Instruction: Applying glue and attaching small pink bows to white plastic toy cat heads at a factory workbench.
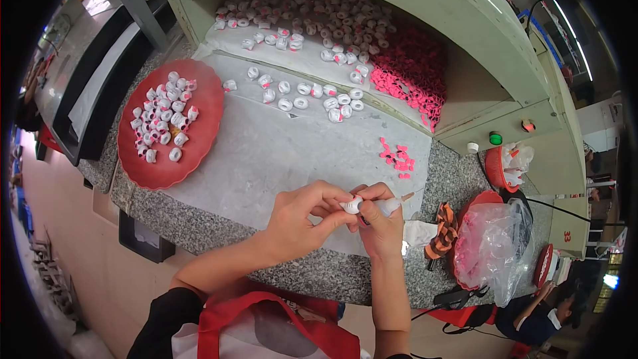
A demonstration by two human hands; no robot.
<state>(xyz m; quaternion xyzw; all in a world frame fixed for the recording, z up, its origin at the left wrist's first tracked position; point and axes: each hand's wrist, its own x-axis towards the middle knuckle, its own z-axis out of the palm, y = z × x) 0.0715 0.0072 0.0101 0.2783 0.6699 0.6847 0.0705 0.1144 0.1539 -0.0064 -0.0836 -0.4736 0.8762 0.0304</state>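
Observation:
My left hand [299, 216] pinches a small white rounded piece [351, 205] with a bit of pink on it, in front of my chest. Close against it, my right hand [383, 236] is closed round a small translucent squeeze bottle [389, 206] with a thin tip pointing away to the right. The fingertips of both hands meet around the piece, so part of it is hidden. Beyond my hands, a loose cluster of small pink pieces [401, 158] lies on the pale sheet [266, 153]. Several more white rounded pieces [301, 102] sit along its far edge.
A red scalloped plate [206, 143] with many white pieces stands at left. Under the green shelf [465, 40] are heaps of white pieces [325, 10] and pink pieces [415, 70]. At right lie an orange-and-black cloth [444, 229] and a plastic bag [495, 242]. Another person [531, 316] sits beyond.

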